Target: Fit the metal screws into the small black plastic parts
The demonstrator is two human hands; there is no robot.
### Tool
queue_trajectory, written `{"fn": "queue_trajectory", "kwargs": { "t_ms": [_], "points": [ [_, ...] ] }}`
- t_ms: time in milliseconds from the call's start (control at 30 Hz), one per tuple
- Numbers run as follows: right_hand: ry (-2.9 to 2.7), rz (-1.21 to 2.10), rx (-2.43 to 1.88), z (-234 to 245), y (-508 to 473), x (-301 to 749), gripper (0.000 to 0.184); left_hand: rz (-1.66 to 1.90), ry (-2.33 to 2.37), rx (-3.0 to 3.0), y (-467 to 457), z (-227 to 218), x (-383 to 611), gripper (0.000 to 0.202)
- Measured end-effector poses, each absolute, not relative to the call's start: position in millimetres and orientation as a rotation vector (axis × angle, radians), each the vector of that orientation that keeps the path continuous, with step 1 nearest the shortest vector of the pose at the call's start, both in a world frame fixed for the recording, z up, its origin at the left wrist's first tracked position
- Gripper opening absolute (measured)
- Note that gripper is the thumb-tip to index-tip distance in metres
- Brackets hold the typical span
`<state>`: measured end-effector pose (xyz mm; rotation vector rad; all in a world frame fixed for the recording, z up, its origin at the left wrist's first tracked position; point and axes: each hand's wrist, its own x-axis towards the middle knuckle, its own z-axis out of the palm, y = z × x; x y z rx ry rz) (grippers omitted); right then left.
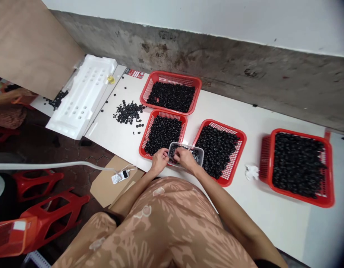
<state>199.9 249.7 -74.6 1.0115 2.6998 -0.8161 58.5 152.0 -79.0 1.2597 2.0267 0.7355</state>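
Observation:
A clear plastic container (200, 160) with small dark and silvery parts sits in front of me, between two red baskets. My right hand (183, 158) reaches into it with the fingers closed together; what they pinch is hidden. At the container's left end is my left hand (160, 161), its fingers bent in and closed at the rim. Anything between them is too small to make out. Just behind stands a red basket (184, 128) full of black round parts. Another red basket (228, 175) with larger black round parts is at the right.
A third red basket (198, 89) of black parts stands by the wall. Loose black parts (128, 112) lie to its left, near a white foam board (85, 96). Far right are a full basket (330, 175) and crumpled tissue (252, 172). A person's arm (9, 97) shows at left.

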Motion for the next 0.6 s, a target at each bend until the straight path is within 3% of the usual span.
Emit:
{"fn": "queue_trajectory", "kwargs": {
  "t_ms": [133,200,333,600],
  "points": [
    [2.349,-1.628,1.738,-71.7,250.6,234.8,0.016,0.545,2.073,1.699,154.6,-67.7,63.6,0.029],
    [2.179,-1.847,1.901,-74.6,245.5,248.6,0.018,0.356,1.969,1.906,162.7,-66.0,67.3,0.025],
    [2.029,-2.062,2.014,-84.0,229.0,265.1,0.03,0.018,1.723,2.093,185.9,-73.9,73.8,0.02],
    [1.9,-2.231,2.066,-99.9,212.2,273.2,0.038,-0.162,1.298,2.324,212.6,-88.0,75.6,0.017]
  ]
}}
